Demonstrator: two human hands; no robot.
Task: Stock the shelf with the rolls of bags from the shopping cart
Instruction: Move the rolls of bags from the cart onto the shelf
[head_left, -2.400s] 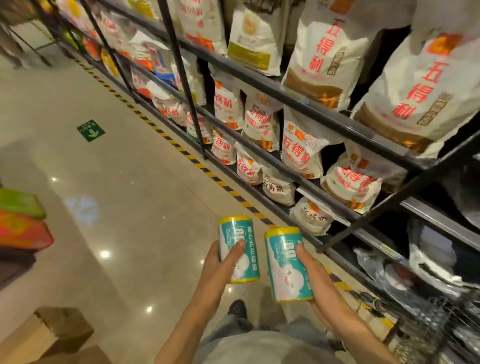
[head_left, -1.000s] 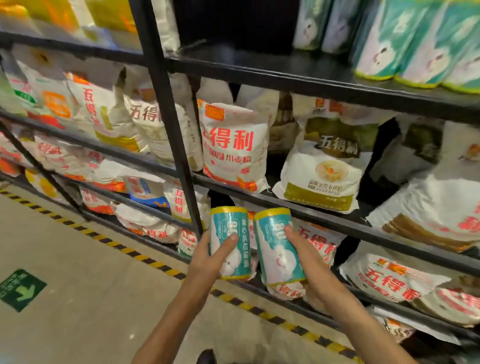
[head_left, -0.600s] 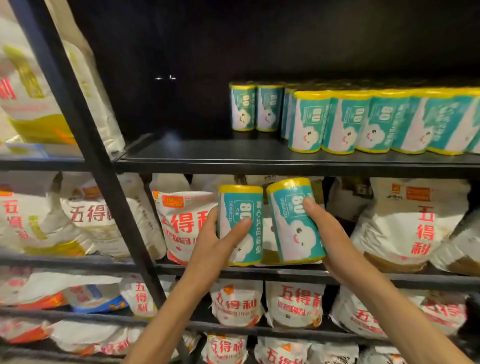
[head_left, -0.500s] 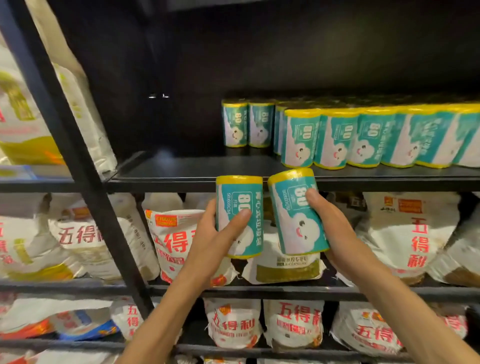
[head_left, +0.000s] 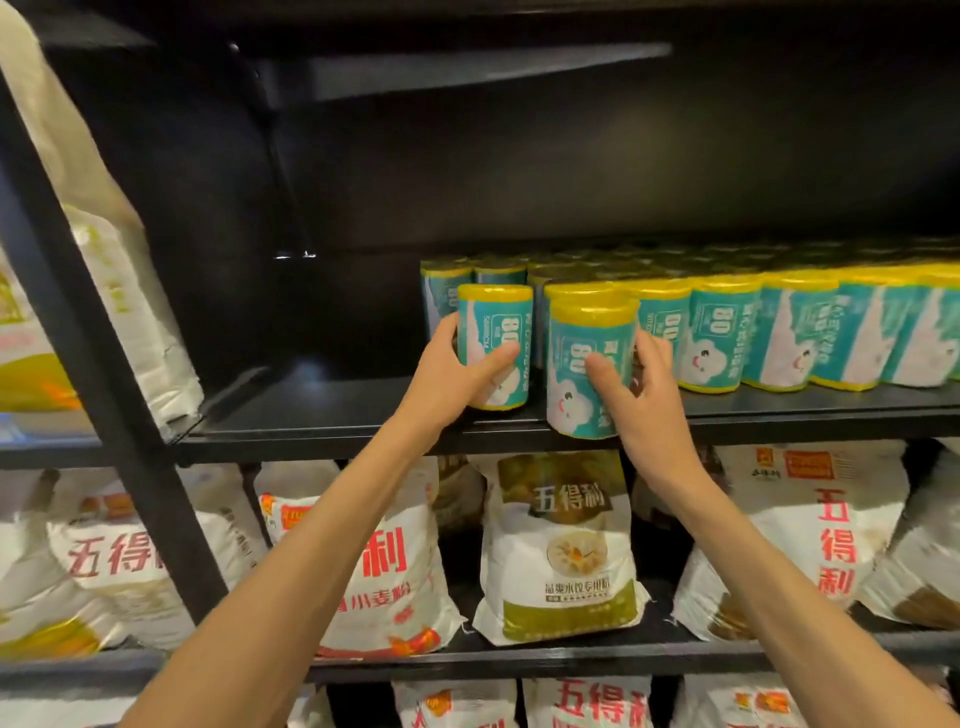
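Observation:
My left hand (head_left: 457, 369) grips a teal roll of bags with yellow ends (head_left: 496, 332), upright, its base at the black shelf (head_left: 322, 415) near the front edge. My right hand (head_left: 636, 395) grips a second roll of the same kind (head_left: 587, 353), held upright with its base hanging just in front of the shelf's edge. Both rolls are at the left end of a row of stocked rolls (head_left: 779, 332) that fills the shelf to the right, several deep. The shopping cart is out of view.
The left part of the shelf (head_left: 291, 400) is bare and dark. A black upright post (head_left: 88, 332) slants at the left. White flour bags (head_left: 566, 545) with red characters fill the shelves below and to the left.
Both hands rose from in front of the lower flour shelf up to the roll shelf and moved forward. The left roll now reaches over the shelf; the right one is at its edge.

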